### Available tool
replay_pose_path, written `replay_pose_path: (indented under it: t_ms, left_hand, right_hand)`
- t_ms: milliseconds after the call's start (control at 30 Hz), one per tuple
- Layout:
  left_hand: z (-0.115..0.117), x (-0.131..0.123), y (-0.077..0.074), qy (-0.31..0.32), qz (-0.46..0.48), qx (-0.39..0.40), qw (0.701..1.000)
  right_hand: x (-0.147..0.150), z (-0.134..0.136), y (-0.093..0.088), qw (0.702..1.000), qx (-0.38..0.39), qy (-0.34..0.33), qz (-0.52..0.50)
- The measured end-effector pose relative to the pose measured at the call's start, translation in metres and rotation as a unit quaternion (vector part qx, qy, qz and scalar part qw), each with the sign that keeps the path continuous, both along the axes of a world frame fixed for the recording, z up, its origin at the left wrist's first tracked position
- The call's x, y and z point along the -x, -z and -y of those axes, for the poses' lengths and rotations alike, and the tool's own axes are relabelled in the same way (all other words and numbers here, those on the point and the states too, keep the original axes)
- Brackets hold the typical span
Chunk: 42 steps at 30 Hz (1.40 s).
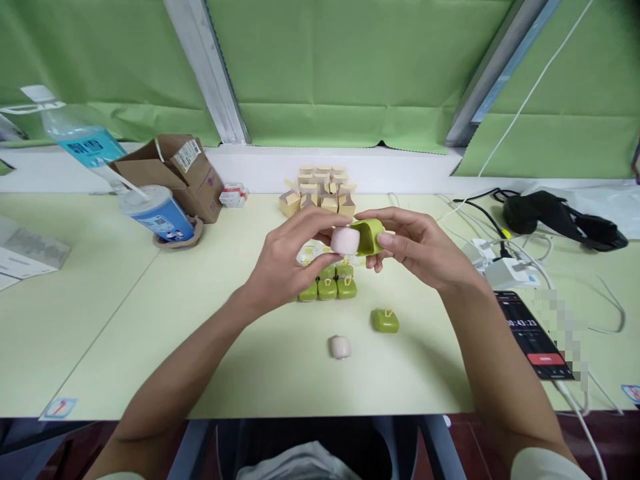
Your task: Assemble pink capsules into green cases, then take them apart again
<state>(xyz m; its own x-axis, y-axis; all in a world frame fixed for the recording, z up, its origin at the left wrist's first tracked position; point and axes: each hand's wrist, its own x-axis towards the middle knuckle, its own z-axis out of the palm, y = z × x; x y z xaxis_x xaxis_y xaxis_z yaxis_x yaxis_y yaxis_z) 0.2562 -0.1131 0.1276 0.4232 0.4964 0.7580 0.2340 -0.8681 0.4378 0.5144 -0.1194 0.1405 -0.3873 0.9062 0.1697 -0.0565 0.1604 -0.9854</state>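
My left hand (305,243) pinches a small pale-pink rounded case (345,241) between thumb and fingers. Against its right side is a hollow green case cover (369,237), gripped by my right hand (410,243); its open side faces the pink case. Whether the pink case is partly inside the cover I cannot tell. Below them on the table lie another pink rounded case (341,347) and a green case (385,321) with a yellow loop on top. Behind my left hand stand rows of green cases (327,288), partly hidden, with clear wrapping (311,251) beyond.
Several small open cardboard boxes (320,190) stand by the wall. At left are a blue cup (160,213), a bottle (83,137) and a brown carton (185,177). On the right lie a phone (533,337), white chargers (510,270), cables and a black strap (560,220).
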Motion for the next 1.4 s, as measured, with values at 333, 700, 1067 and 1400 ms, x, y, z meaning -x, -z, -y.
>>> replay_pose_path:
  t_ms: [333,700,1067,1400]
  left_hand:
    - [0.003,-0.002,-0.004,-0.051,0.027,-0.033,0.998]
    - [0.002,-0.004,0.007,-0.026,0.072,-0.045,0.996]
    - [0.0,-0.009,0.011,-0.01,0.079,-0.058,0.995]
    - [0.0,-0.012,0.013,-0.076,0.106,-0.097,0.987]
  right_hand:
    - [0.007,0.006,0.002,0.998,-0.057,0.031,0.004]
    - [0.01,0.014,0.002,0.993,-0.104,0.045,0.027]
    - [0.017,0.01,0.009,0.993,-0.122,-0.002,0.012]
    - [0.037,0.012,0.029,0.948,-0.302,0.103,0.015]
